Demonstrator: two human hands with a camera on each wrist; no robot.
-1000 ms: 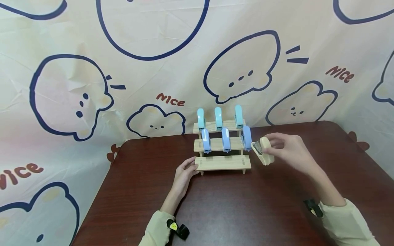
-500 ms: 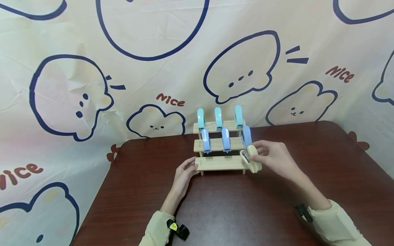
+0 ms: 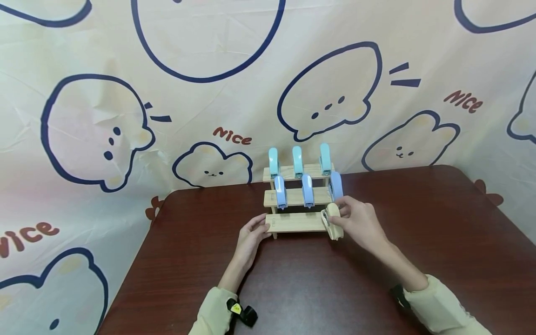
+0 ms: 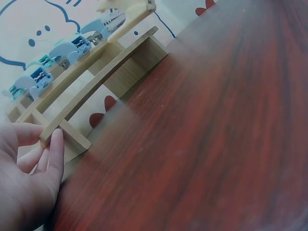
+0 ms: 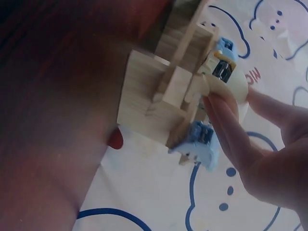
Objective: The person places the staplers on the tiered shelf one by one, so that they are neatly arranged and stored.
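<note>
A cream stapler [image 3: 334,224] is pinched between the thumb and fingers of my right hand [image 3: 362,222], at the right end of the lowest step of a three-step wooden rack [image 3: 297,222]. In the left wrist view the stapler [image 4: 132,17] looks tilted over that step; whether it touches the wood I cannot tell. My left hand [image 3: 249,239] grips the step's left end, thumb and fingers on either side of the board [image 4: 91,84]. Several staplers stand behind: a row of periwinkle-blue ones [image 3: 307,190] on the middle step and a row of turquoise ones [image 3: 298,160] on the top step.
The rack stands near the back edge of a dark brown wooden table [image 3: 318,279]. Behind it hangs a pale cloth [image 3: 226,107] printed with cartoon outlines. Black straps with cameras [image 3: 247,314] sit on both wrists.
My right hand has moved left with the cream stapler, from beside the rack to over the right end of its lowest step. The left hand stays where it was.
</note>
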